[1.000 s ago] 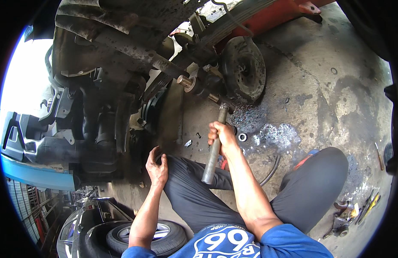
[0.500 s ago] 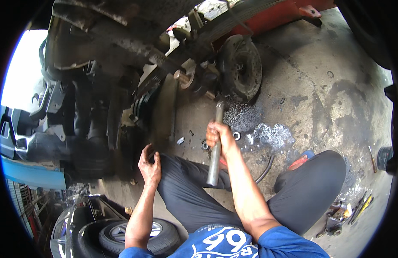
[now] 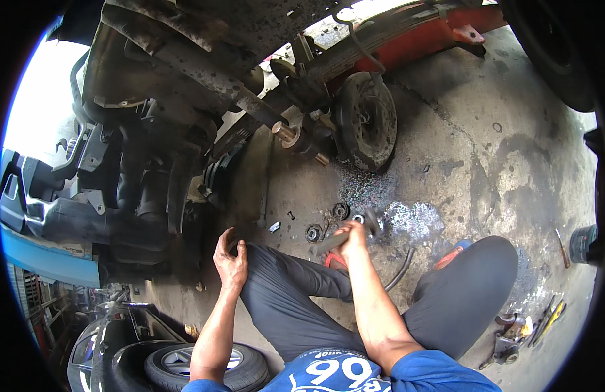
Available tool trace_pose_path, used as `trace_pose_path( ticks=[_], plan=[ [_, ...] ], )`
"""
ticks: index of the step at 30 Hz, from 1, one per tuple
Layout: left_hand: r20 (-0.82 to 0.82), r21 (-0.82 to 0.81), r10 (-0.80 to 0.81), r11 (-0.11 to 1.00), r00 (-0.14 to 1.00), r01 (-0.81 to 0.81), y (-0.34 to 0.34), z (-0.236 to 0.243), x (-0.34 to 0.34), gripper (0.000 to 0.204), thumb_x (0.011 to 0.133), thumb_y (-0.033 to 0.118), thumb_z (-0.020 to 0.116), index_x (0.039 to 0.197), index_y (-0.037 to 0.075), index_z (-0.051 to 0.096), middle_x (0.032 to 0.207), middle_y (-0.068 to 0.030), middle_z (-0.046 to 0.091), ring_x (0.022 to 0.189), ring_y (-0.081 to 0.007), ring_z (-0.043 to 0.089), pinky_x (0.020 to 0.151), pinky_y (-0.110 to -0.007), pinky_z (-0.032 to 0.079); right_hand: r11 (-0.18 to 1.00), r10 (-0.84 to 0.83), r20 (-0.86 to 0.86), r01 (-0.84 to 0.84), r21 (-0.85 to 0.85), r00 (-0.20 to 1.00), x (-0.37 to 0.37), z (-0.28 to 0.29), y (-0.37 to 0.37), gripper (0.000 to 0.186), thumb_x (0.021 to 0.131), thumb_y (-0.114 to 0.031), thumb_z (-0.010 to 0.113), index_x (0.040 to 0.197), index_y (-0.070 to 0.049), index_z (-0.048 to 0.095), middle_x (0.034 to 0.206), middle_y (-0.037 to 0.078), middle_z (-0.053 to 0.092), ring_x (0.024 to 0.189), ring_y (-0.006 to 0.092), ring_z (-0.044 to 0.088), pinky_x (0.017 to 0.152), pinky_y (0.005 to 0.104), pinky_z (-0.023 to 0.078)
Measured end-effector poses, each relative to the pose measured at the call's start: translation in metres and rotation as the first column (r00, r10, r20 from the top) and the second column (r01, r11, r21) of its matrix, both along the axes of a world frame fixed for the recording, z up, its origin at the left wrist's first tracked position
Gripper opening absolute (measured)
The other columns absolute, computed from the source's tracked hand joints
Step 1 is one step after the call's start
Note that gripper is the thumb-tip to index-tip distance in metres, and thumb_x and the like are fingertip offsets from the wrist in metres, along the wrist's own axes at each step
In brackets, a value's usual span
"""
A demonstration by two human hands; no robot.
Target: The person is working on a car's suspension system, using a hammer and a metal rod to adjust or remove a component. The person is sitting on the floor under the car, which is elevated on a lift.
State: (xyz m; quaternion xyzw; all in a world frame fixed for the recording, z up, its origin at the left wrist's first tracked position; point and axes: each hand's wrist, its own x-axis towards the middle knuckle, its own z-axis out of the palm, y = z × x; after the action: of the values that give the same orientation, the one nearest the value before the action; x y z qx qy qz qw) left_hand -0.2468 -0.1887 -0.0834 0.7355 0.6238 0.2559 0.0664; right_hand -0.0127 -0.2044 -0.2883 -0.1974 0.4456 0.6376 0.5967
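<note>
My right hand [image 3: 351, 236] is closed around the thick grey handle of a hammer [image 3: 328, 245], held low between my knees. The hammer's head end is smeared by motion. My left hand [image 3: 232, 262] is empty beside my left knee, its fingers bent and apart. Ahead of me hangs a dark vehicle axle part with a shiny copper-coloured pin [image 3: 284, 132] sticking out. A second, thinner metal end [image 3: 322, 159] juts out below it. Beyond my right hand, two dark rings [image 3: 340, 210] [image 3: 313, 232] lie on the floor.
A worn wheel [image 3: 366, 121] stands ahead under a red beam [image 3: 413, 42]. Wet, oily patches [image 3: 413, 219] mark the concrete. A black hose [image 3: 400, 271] lies by my right leg. Screwdriver [image 3: 563, 248], pliers-like yellow tool [image 3: 550, 320] and metal part [image 3: 505, 346] sit right. A tyre [image 3: 250, 366] lies lower left.
My right hand has come down and nearer with the hammer, which has swung from pointing away to lying sideways. One dark ring behind it now shows. The left hand has hardly moved.
</note>
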Motion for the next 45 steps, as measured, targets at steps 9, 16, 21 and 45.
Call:
trace_pose_path(
  ticks=[9, 16, 21, 45],
  plan=[
    [-0.196, 0.020, -0.126, 0.991, 0.973, 0.132, 0.011, 0.000, 0.030, 0.034, 0.086, 0.020, 0.069, 0.117, 0.006, 0.069, 0.114, -0.0136, 0.070, 0.114, -0.0330, 0.064, 0.113, -0.046, 0.037, 0.727, 0.077, 0.593, -0.452, 0.516, 0.802, 0.034, 0.023, -0.017, 0.013, 0.092, -0.022, 0.059, 0.093, -0.010, 0.054, 0.064, -0.006, 0.040, 0.048, 0.0072, 0.038, 0.044, 0.0261, 0.037],
    [0.417, -0.856, 0.195, 0.414, 0.888, 0.311, 0.036, -0.125, 0.158, 0.068, 0.097, 0.059, 0.059, 0.109, -0.006, 0.070, 0.099, -0.0169, 0.075, 0.097, -0.0251, 0.071, 0.080, -0.034, 0.057, 0.671, 0.309, 0.608, -0.621, 0.405, 0.731, 0.034, 0.000, -0.040, 0.015, 0.095, -0.021, 0.057, 0.087, -0.009, 0.054, 0.065, -0.004, 0.041, 0.053, 0.0078, 0.042, 0.050, 0.0266, 0.040],
    [0.681, -0.701, 0.514, 0.253, 0.522, 0.667, 0.026, -0.207, 0.177, 0.051, 0.098, 0.044, 0.066, 0.116, -0.004, 0.063, 0.100, -0.0128, 0.072, 0.083, -0.0204, 0.069, 0.067, -0.036, 0.060, 0.627, 0.457, 0.737, -0.768, 0.130, 0.498, 0.038, 0.035, -0.076, 0.026, 0.093, -0.033, 0.070, 0.083, -0.013, 0.057, 0.066, -0.004, 0.053, 0.054, 0.0114, 0.052, 0.050, 0.0289, 0.045],
    [0.575, -0.741, 0.139, 0.507, 0.806, 0.441, -0.024, -0.124, 0.159, 0.039, 0.093, 0.033, 0.071, 0.091, -0.006, 0.070, 0.074, -0.0184, 0.069, 0.060, -0.0224, 0.068, 0.059, -0.035, 0.055, 0.677, 0.381, 0.912, -0.717, -0.163, 0.153, 0.007, 0.092, -0.103, 0.007, 0.089, -0.004, 0.053, 0.093, 0.000, 0.057, 0.064, 0.007, 0.057, 0.050, 0.0150, 0.055, 0.040, 0.0328, 0.047]
  ],
)
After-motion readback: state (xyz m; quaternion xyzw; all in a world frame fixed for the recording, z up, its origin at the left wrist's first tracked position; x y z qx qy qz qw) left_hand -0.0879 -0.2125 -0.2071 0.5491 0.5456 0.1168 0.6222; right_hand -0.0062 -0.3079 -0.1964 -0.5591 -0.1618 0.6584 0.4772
